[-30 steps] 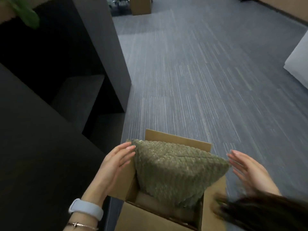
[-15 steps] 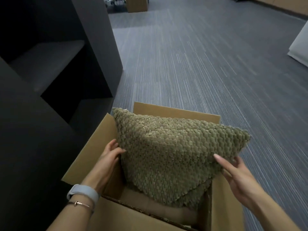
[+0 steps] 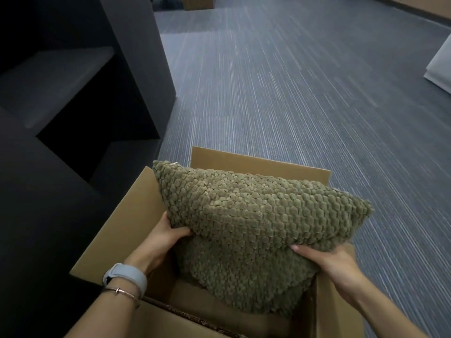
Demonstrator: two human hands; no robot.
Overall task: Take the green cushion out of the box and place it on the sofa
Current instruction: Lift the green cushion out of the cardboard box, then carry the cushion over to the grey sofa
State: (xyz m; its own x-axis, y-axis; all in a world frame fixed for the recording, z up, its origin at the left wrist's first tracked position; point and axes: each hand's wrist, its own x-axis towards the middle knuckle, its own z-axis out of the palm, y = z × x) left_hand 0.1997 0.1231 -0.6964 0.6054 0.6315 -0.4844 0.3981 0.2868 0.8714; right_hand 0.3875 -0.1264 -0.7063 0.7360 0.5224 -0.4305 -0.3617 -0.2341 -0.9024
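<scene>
The green cushion (image 3: 253, 215), knobbly and olive-coloured, stands half out of the open cardboard box (image 3: 127, 225) on the floor in front of me. My left hand (image 3: 163, 237) grips the cushion's left side, thumb on the front, fingers hidden behind. My right hand (image 3: 327, 259) holds its right lower edge from underneath. The cushion's bottom corner still sits inside the box. A dark sofa seat (image 3: 56, 81) lies at the upper left.
A dark upright partition (image 3: 141, 59) stands beside the sofa seat, and a dark surface (image 3: 36, 215) fills the left. Grey striped carpet (image 3: 292, 93) stretches ahead. A white furniture edge (image 3: 439, 64) is at the right, another cardboard box (image 3: 197, 2) far back.
Both hands have closed in from beside the cushion and taken hold of its two sides. The cushion has risen and tilted a little out of the box.
</scene>
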